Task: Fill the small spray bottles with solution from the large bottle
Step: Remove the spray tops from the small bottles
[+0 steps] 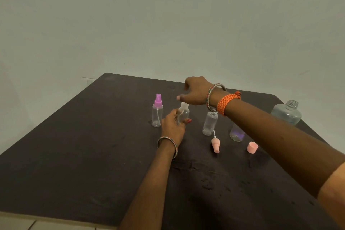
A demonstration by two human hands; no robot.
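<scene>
Bottles (210, 123) mid-table, edges (56, 117) distant

- Head view, single: worn camera, faces forward and down across dark table (78, 151); wall at 12 o'clock; forearms enter from 5 and 6 o'clock.

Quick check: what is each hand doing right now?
Left hand: fingers curled round the white-capped bottle, holding it.
Right hand: above that bottle's cap; whether it grips anything cannot be told.

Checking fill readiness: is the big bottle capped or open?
Open. The big bottle shows a bare threaded neck, no cap on it.
</scene>
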